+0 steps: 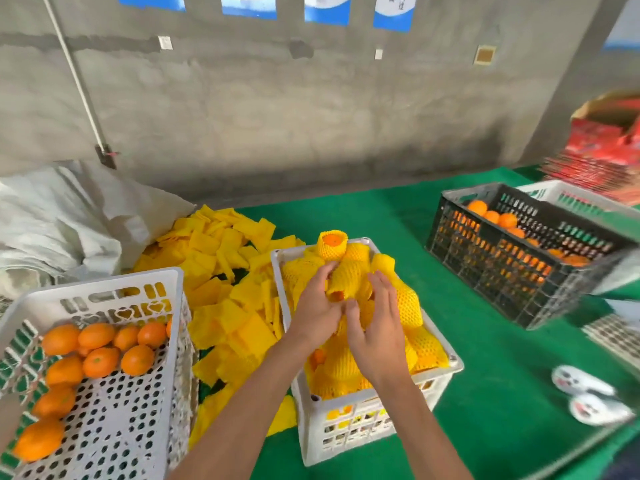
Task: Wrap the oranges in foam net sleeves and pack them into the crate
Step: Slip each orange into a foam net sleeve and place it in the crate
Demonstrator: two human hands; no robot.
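Note:
A white crate (367,415) in the middle holds several oranges wrapped in yellow foam net sleeves. Over its pile, my left hand (317,306) grips a wrapped orange (348,280) by its near end. My right hand (375,323) sits just beside it with fingers fairly straight, touching the wrapped fruit below. Another wrapped orange (332,244) stands on the pile's far edge. A white basket (114,282) at the left holds several bare oranges (100,362). Loose yellow sleeves (221,268) lie heaped between basket and crate.
A black crate (519,271) with bare oranges stands at the right on the green table cover (491,375). Grey sacks (62,220) lie at the far left. Red packets (602,157) are stacked at the far right; two white round items (588,396) lie near the right edge.

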